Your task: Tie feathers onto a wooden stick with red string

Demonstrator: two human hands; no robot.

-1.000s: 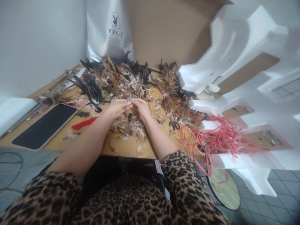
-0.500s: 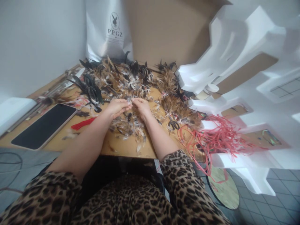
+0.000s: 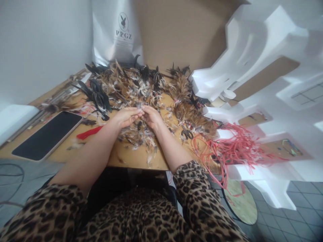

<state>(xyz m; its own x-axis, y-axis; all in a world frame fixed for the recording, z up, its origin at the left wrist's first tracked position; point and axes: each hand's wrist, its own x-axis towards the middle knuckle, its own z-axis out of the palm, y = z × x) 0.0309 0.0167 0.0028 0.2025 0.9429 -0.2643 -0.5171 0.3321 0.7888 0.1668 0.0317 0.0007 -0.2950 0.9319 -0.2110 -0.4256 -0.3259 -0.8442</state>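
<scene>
My left hand (image 3: 128, 117) and my right hand (image 3: 151, 117) meet fingertip to fingertip over the middle of the wooden table (image 3: 140, 161). Both are closed in a pinch on a small greyish-white feather (image 3: 139, 105), mostly hidden by the fingers and blurred. Just beyond them spreads a heap of brown, white and black feathers (image 3: 128, 80). Loose feathers (image 3: 137, 137) lie below the hands and between the forearms. To the left of my left hand are a bunch of black feathers (image 3: 97, 95) and a red strip (image 3: 89, 132).
A phone (image 3: 47, 136) lies at the left. Black-handled scissors (image 3: 187, 133) sit right of my right forearm, beside brown feather bunches (image 3: 193, 116). Tangled pink ribbons (image 3: 234, 144) hang over white foam packing (image 3: 242, 40) at the right. A silver bag (image 3: 108, 30) stands behind.
The fingers of both hands have curled in slightly and the fingertips press closer together. The feather between them shows less. Everything else stays in place.
</scene>
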